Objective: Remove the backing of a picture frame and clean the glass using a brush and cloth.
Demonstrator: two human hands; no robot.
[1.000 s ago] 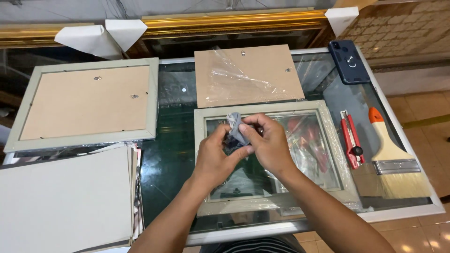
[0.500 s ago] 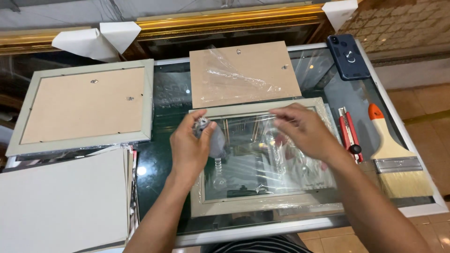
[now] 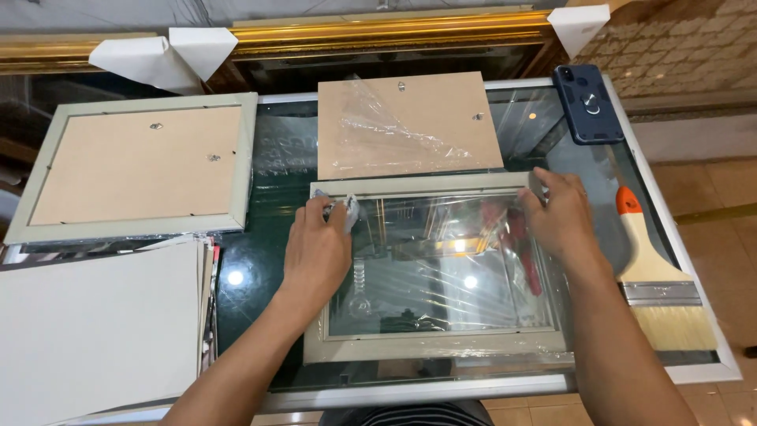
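Both hands rest on the grey picture frame (image 3: 434, 345): the left hand (image 3: 318, 251) presses crumpled plastic wrap (image 3: 348, 210) at its upper-left corner, the right hand (image 3: 558, 218) flat on its upper-right corner.

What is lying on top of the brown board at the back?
A crumpled sheet of clear plastic film lies on the brown backing board. Two small metal hangers show; whatever lies beneath the board is hidden.

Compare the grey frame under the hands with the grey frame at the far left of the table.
The frame under the hands lies open, with see-through film across its opening; the left frame is closed by a brown backing board. The left hand and right hand rest on the near frame; nothing touches the left one. Both are pale grey, rectangular and lie flat on the glass table.
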